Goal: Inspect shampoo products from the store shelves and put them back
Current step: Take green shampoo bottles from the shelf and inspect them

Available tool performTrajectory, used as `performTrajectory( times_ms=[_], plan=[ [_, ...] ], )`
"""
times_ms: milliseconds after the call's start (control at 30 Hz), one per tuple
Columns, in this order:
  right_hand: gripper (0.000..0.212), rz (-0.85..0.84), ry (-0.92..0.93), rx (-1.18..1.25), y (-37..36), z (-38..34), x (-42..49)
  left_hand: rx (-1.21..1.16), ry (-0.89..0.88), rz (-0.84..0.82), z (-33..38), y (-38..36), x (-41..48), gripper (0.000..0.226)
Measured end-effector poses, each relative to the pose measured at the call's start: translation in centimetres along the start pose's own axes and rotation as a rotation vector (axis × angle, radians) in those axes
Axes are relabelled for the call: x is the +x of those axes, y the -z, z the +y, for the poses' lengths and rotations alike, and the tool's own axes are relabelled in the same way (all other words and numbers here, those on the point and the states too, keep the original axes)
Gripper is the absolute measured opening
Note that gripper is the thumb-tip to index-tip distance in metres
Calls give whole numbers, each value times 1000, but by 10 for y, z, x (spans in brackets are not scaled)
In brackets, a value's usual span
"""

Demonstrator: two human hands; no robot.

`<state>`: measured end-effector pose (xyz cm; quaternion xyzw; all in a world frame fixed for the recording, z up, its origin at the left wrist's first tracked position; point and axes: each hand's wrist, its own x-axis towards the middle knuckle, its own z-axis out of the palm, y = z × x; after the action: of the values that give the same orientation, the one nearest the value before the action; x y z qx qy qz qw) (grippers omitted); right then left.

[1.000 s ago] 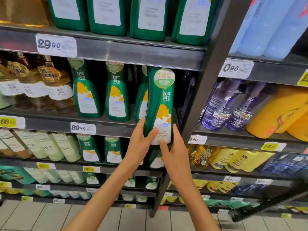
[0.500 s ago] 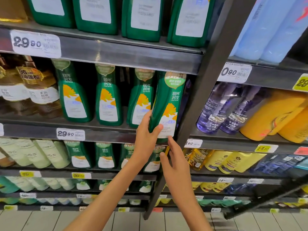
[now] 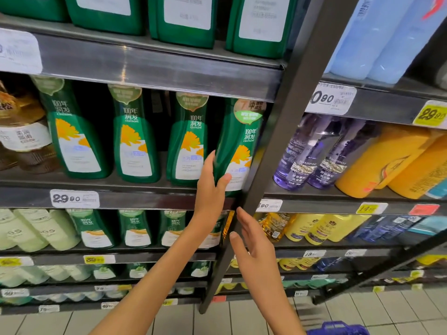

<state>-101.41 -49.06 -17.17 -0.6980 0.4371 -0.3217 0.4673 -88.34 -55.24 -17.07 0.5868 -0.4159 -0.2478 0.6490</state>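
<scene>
Left hand (image 3: 210, 189) grips the low part of the green Centaine shampoo bottle (image 3: 239, 151): thumb across the front label, fingers curled round the side at 9 o'clock. The bottle's base is at the front lip of the shelf (image 3: 145, 198); I cannot tell whether it bears weight there. Right hand (image 3: 254, 243) is at 5 o'clock of the left, below the shelf lip, fingers straight and spread, holding nothing. Risks, as judged: the grip is one-handed and low on a tall bottle, so the top could swing forward and the bottle tip off the lip. The dark upright post (image 3: 278, 141) stands just beside the bottle at 3 o'clock, and a push in at an angle could catch the bottle's shoulder on it. The neighbouring bottle (image 3: 188, 141) stands close at 9 o'clock of the gripping fingers, so a knuckle could knock it into the row. The free hand is too low to catch a fall. Counts: four green Centaine bottles in this row, the held one included; one 29.80 price tag (image 3: 75, 199) on the lip below them; four large green jugs (image 3: 183, 18) on the shelf at 12 o'clock, tops cut off; two purple shampoo bottles (image 3: 297, 153) beyond the post at 3 o'clock.
</scene>
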Motion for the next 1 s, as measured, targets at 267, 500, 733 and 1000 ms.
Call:
performTrajectory(
  times_ms=[267, 500, 733, 1000],
  plan=[
    [42, -26, 4, -19, -2, 4, -7, -34, -87, -55, -7, -7, 6, 65],
    [42, -36, 8, -14, -6, 2, -11, 60, -151, -10, -10, -7, 5, 64],
    [43, -44, 16, -14, -6, 1, -13, 315, -313, 167, -7, -9, -7, 65],
    [43, -38, 8, -38, -1, 1, -17, 331, -271, 193, -9, -12, -4, 74]
  ],
)
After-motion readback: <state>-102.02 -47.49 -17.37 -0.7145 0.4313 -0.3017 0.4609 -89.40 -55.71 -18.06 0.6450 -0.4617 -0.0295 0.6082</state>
